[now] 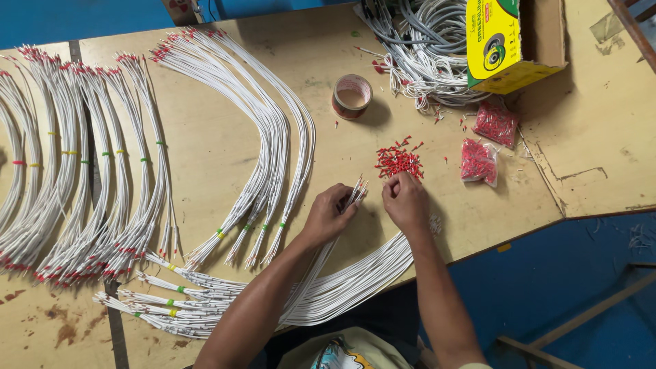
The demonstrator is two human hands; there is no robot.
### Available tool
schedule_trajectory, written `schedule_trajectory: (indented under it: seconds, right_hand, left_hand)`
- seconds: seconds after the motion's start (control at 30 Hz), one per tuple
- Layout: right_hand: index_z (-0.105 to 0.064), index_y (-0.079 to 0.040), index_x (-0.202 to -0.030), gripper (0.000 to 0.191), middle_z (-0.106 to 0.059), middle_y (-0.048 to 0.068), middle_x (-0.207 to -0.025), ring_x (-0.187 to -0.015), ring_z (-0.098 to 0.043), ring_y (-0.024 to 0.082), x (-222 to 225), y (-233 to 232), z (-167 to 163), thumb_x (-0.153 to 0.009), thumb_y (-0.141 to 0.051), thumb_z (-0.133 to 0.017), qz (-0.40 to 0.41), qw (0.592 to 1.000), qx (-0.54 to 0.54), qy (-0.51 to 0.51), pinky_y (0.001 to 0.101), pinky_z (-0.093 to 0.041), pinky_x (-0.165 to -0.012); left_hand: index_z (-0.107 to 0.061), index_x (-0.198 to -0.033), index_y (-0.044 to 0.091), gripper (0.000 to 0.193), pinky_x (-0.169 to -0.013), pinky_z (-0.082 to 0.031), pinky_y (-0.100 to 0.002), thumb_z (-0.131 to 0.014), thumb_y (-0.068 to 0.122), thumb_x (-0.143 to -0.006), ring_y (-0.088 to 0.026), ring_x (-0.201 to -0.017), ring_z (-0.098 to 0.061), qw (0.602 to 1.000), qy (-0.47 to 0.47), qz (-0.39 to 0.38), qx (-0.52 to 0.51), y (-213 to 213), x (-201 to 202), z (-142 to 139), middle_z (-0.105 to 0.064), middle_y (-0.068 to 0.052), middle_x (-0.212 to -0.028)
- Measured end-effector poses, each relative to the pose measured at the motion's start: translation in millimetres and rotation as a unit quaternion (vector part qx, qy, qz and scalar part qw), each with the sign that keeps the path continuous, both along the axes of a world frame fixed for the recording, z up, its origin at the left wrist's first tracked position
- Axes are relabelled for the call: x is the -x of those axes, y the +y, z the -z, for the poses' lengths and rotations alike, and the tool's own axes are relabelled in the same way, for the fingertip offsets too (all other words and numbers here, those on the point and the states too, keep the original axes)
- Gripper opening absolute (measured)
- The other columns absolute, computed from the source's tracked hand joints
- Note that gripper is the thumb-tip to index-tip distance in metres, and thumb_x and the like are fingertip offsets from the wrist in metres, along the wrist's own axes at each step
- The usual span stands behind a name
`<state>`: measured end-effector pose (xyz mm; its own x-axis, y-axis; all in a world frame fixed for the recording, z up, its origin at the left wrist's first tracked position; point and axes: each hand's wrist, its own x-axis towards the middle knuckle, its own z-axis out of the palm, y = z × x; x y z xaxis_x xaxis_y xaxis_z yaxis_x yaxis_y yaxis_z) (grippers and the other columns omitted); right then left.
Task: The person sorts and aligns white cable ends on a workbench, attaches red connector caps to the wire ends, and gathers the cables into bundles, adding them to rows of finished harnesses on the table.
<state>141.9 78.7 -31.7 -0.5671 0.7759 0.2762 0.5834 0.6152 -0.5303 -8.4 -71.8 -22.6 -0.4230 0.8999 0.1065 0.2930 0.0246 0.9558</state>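
Wires, white insulated, thin: left hand (329, 213) is closed round a small bunch of them (357, 191) near the stripped ends, which stick up past the fingers; the rest of that bunch trails back off the near table edge toward the person's lap. Right hand (406, 199) is pinched shut, fingertips together just beside those ends; prob. on a small red ferrule, but too small to tell.

Handling, as a judgement: wires look light, springy, bend easily w/o kinking, so grip close to the tip, else ends splay. Ferrules tiny, light, apt to roll or scatter; pinch w/ fingertips only.

Loose pile of red ferrules (398, 162) lies just beyond the right hand. Two clear bags of red ferrules (486, 143) to its right. Tape roll (352, 96) farther back. Yellow-green cardboard box (512, 42) at top, tangled white wire (424, 55) beside it.

Surface: worn tan plywood table (581, 137), scuffed, stained at left. Finished bundles w/ red tips and coloured ties (82, 171) fan out across the left half. Floor (581, 294) blue.
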Motion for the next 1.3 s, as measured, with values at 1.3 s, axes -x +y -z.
schedule_trajectory:
  seconds: [1.3]
  right_hand:
    - [-0.068, 0.002, -0.104, 0.008, -0.072, 0.009, -0.084, -0.060, -0.069, 0.012, -7, 2, 19, -0.103, -0.005, -0.063, -0.128, 0.829, 0.461, 0.290, 0.0235, -0.054, -0.055]
  left_hand:
    - [-0.070, -0.110, 0.002, 0.029, -0.069, -0.055, -0.034, -0.076, 0.011, -0.083, -0.021, -0.072, -0.067, 1.000, 0.016, 0.022, 0.012, 0, 2, 9, -0.069, -0.011, -0.088]
